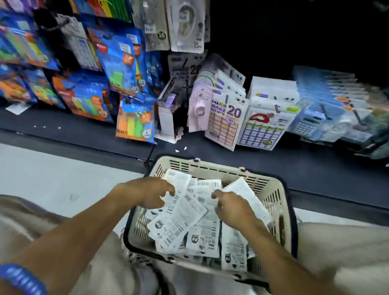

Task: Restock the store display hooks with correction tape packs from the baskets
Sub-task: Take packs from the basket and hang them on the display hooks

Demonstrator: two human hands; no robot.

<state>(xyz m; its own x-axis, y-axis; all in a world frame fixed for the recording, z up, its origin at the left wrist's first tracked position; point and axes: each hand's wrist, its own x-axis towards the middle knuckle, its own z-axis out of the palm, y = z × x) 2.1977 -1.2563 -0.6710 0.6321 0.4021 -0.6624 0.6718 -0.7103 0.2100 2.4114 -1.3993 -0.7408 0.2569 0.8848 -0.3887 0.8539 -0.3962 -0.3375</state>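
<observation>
A beige plastic basket [279,199] with a black rim sits on the floor between my knees. It holds several white correction tape packs [203,237] lying back side up, with barcodes showing. My left hand [149,193] reaches into the left side of the basket, and its fingers pinch the edge of a long white pack [176,222]. My right hand [233,207] is in the middle of the basket, fingers curled onto another white pack [243,191] that stands tilted near the far wall.
Display hooks ahead carry hanging goods: blue and orange packs [118,66] at left, sticker sheets marked 20 [227,124] in the middle, pale blue packs [325,110] at right. A dark shelf base [75,125] runs across. Light floor [48,178] lies at left.
</observation>
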